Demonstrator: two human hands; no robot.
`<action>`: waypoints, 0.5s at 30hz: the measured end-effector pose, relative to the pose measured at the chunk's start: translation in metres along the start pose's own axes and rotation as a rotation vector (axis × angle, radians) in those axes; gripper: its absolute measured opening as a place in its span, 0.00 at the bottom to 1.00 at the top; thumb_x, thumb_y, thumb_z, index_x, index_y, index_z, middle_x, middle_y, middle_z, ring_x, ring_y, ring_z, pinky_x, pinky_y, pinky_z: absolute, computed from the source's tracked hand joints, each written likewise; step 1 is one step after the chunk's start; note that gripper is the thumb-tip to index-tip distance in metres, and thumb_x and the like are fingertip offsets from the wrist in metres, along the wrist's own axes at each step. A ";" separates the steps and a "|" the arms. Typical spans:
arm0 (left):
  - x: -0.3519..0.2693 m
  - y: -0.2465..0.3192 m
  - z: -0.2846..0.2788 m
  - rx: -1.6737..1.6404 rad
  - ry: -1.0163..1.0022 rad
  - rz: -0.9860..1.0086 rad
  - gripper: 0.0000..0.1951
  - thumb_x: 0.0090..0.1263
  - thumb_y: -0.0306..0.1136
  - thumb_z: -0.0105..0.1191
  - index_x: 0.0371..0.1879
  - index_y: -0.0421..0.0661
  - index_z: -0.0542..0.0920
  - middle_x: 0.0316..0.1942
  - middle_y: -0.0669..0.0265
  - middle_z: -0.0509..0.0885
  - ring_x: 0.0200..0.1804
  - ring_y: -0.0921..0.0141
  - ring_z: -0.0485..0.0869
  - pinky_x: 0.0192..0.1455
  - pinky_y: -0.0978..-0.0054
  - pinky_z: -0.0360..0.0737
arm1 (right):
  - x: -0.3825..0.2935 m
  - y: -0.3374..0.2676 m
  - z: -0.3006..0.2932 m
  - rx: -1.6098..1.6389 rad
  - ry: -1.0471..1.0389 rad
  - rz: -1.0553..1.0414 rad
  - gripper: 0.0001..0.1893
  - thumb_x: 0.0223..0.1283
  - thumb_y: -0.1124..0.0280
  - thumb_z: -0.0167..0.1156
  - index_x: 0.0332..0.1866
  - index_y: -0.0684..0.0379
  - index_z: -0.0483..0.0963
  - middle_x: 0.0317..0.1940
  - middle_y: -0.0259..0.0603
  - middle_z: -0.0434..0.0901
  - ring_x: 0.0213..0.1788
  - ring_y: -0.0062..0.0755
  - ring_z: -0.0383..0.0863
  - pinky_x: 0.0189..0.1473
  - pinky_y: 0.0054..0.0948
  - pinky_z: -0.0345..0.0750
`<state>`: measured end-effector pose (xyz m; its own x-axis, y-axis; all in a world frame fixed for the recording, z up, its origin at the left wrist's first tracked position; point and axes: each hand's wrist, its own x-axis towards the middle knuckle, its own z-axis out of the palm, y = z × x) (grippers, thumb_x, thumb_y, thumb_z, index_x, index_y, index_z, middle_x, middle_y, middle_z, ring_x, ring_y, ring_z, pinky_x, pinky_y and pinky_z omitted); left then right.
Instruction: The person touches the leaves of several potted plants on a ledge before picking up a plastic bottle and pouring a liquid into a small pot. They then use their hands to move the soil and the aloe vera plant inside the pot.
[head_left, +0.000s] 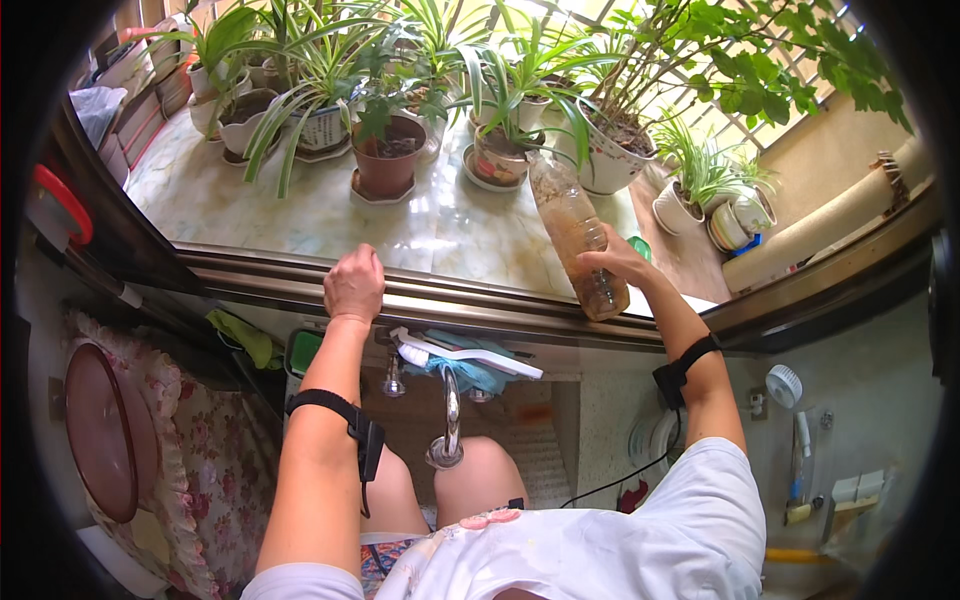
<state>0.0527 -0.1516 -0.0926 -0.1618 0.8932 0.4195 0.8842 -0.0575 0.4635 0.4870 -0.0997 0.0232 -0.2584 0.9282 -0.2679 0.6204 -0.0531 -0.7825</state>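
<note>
My right hand (616, 259) grips the lower half of a clear plastic bottle (571, 225) with brownish, murky contents. The bottle leans, its neck up beside a spider plant in a patterned pot (501, 161) and its base over the metal window track (465, 301). My left hand (355, 283) is closed and rests at the track's edge; nothing shows in it. Beyond that hand, a brown plastic pot (388, 161) with a leafy plant stands on the marbled ledge (300, 214). A large white pot (611, 154) with a branching plant stands behind the bottle.
More potted plants line the ledge, with small white pots (677, 210) at the right. Below the track are a chrome faucet (451, 412), a white brush (472, 354) and blue cloths (466, 369). A green cloth (244, 337) hangs at the left, near a pinkish basin (97, 431).
</note>
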 end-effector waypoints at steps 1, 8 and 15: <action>0.000 0.000 0.000 0.001 0.002 -0.001 0.06 0.71 0.36 0.52 0.37 0.49 0.81 0.33 0.57 0.86 0.38 0.55 0.85 0.41 0.57 0.81 | 0.001 -0.002 0.000 0.007 -0.002 0.029 0.43 0.48 0.63 0.70 0.70 0.66 0.59 0.56 0.46 0.74 0.57 0.34 0.75 0.60 0.32 0.73; 0.000 0.001 -0.002 0.002 0.004 0.006 0.05 0.70 0.34 0.53 0.35 0.48 0.80 0.32 0.59 0.85 0.38 0.58 0.85 0.42 0.60 0.82 | -0.005 -0.029 0.007 0.019 -0.001 0.033 0.41 0.45 0.61 0.70 0.67 0.66 0.65 0.53 0.45 0.77 0.54 0.33 0.76 0.58 0.31 0.74; 0.000 0.003 -0.004 0.011 -0.005 0.015 0.05 0.70 0.34 0.53 0.35 0.48 0.79 0.32 0.60 0.86 0.39 0.59 0.85 0.43 0.61 0.82 | -0.008 -0.058 -0.009 -0.093 -0.148 0.112 0.47 0.47 0.55 0.71 0.71 0.65 0.59 0.57 0.47 0.74 0.60 0.36 0.73 0.64 0.32 0.69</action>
<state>0.0537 -0.1538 -0.0881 -0.1463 0.8945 0.4225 0.8914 -0.0660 0.4483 0.4602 -0.1008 0.0755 -0.2854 0.8538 -0.4353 0.7155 -0.1123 -0.6895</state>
